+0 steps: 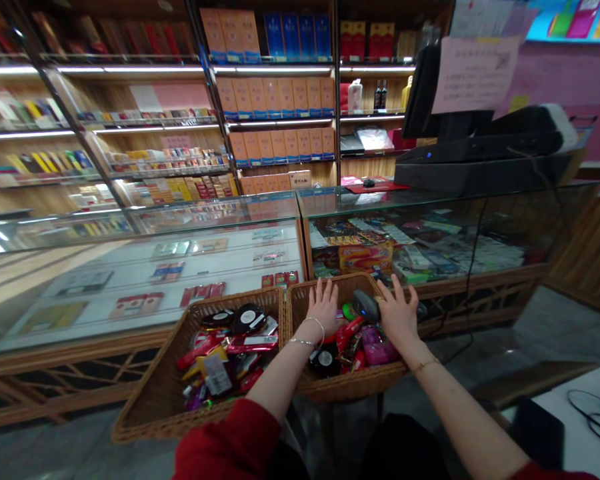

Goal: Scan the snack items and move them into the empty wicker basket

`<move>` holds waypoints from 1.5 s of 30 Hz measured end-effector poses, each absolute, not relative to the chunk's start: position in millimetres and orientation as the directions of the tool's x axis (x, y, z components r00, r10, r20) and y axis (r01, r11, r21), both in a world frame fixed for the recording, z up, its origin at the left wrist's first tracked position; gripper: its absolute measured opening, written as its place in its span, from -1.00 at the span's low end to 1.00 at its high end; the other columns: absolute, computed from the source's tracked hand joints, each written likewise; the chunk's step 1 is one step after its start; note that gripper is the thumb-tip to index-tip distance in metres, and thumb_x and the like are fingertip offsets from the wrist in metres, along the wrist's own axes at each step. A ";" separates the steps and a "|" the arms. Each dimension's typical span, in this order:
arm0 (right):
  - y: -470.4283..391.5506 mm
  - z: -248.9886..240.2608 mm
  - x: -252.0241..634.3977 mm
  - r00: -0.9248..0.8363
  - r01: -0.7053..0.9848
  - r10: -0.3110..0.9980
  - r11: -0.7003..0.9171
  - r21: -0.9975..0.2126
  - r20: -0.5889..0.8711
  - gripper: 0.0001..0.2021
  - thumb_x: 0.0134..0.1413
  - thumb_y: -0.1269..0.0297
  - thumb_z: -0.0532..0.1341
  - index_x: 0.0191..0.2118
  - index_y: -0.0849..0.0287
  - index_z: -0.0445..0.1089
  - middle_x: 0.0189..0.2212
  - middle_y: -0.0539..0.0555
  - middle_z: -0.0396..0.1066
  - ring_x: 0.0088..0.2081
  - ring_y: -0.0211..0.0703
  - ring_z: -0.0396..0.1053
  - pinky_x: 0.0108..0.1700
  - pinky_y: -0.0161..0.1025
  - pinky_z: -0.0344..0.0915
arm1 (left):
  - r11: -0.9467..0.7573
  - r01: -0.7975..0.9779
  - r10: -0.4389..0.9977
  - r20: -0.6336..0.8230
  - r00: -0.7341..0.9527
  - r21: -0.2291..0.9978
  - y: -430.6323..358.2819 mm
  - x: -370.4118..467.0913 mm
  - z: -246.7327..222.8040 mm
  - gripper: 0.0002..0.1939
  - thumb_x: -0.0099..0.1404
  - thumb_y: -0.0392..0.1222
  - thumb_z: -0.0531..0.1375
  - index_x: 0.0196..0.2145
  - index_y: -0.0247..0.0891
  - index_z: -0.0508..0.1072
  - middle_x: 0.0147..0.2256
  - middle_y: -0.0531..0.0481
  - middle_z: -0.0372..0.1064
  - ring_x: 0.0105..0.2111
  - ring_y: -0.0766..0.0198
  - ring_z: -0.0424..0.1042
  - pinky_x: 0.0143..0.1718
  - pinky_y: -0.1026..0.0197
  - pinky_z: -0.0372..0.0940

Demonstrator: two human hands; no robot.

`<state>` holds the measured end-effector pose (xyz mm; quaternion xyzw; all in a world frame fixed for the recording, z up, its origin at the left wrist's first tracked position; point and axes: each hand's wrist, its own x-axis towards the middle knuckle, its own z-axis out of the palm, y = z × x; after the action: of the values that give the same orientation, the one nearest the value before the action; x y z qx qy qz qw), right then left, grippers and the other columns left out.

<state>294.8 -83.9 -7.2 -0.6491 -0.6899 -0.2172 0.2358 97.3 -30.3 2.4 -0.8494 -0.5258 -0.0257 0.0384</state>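
In the head view, my left hand (323, 310) reaches over the right wicker basket (305, 390), fingers stretched out toward its far rim. A bracelet circles that wrist. My right hand (399, 317) is at the same basket's right side, around a dark grey barcode scanner (365, 305) with a small blue light. Its handle is mostly hidden by the palm, and some fingers point forward. Packaged snacks in red and purple wrappers (377, 345) and a round black pack (325, 360) lie in this basket. The left wicker basket (145, 400) stands against it, holding similar packs (217, 373).
A glass display counter (300, 213) runs behind the baskets, with a monitor (423, 93) and a dark machine (480, 170) on its right. A black cable (475, 247) hangs down its front. Shelves of boxes (275, 97) line the wall. A white table (575, 427) is at lower right.
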 end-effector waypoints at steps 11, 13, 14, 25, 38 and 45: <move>-81.6 -16.5 292.5 0.004 1.000 0.813 -0.008 0.004 0.582 -0.68 0.17 0.47 0.06 -0.20 0.13 0.57 0.29 0.10 0.25 0.39 0.25 -0.10 0.27 0.33 -0.11 | -0.423 0.905 0.902 -0.110 0.418 -0.028 -15.8 125.5 -22.0 -0.21 0.22 0.25 0.15 0.26 -0.27 0.26 0.42 -0.32 -0.14 0.43 -0.22 -0.36 0.34 -0.41 -0.31; -81.7 -16.7 293.1 0.015 1.000 0.807 -0.016 -0.003 0.590 -0.69 0.16 0.47 0.07 -0.20 0.12 0.57 0.28 0.10 0.26 0.39 0.25 -0.10 0.26 0.33 -0.11 | -0.415 0.910 0.902 -0.129 0.412 -0.001 -17.1 129.3 -31.1 -0.26 0.24 0.28 0.10 0.23 -0.24 0.32 0.40 -0.30 -0.07 0.43 -0.18 -0.30 0.34 -0.42 -0.29; -82.0 -16.7 293.4 0.019 1.000 0.803 -0.018 -0.007 0.596 -0.69 0.15 0.48 0.07 -0.20 0.12 0.57 0.28 0.10 0.27 0.39 0.25 -0.10 0.26 0.33 -0.11 | -0.410 0.912 0.903 -0.134 0.408 0.012 -17.9 130.6 -35.6 -0.29 0.25 0.28 0.08 0.21 -0.21 0.34 0.40 -0.27 -0.04 0.43 -0.16 -0.27 0.33 -0.42 -0.27; -83.4 -15.5 293.5 0.061 0.998 0.808 -0.030 -0.064 0.586 -0.66 0.11 0.51 0.07 -0.18 0.10 0.56 0.27 0.10 0.28 0.40 0.23 -0.09 0.26 0.34 -0.12 | -0.384 0.923 0.912 -0.142 0.384 0.033 -22.7 135.5 -55.6 -0.50 0.35 0.09 0.01 0.05 -0.24 0.46 0.26 -0.30 0.25 0.36 -0.12 0.03 0.32 -0.41 -0.18; -83.2 -19.0 295.1 0.074 0.996 0.791 -0.028 -0.085 0.608 -0.66 0.09 0.50 0.08 -0.18 0.08 0.56 0.25 0.09 0.31 0.38 0.21 -0.07 0.26 0.31 -0.12 | -0.373 0.926 0.926 -0.083 0.368 -0.051 -17.3 121.0 -36.7 -0.57 0.16 0.05 0.29 -0.08 -0.24 0.50 -0.03 -0.27 0.49 0.04 -0.10 0.43 0.29 -0.37 -0.09; -82.8 -19.2 293.3 0.096 0.993 0.791 -0.036 -0.110 0.604 -0.65 0.11 0.49 0.08 -0.15 0.05 0.56 0.25 0.06 0.31 0.38 0.21 -0.03 0.27 0.29 -0.14 | -0.375 0.923 0.921 0.079 0.381 -0.084 -18.3 112.5 -11.4 -0.71 0.30 -0.07 0.15 -0.09 -0.19 0.54 -0.04 -0.19 0.46 0.05 -0.05 0.37 0.32 -0.37 -0.15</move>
<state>293.3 -82.8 -19.2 -0.6930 -0.6438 -0.1943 0.2600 112.5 -18.3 -11.4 -0.8290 -0.5562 -0.0096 0.0572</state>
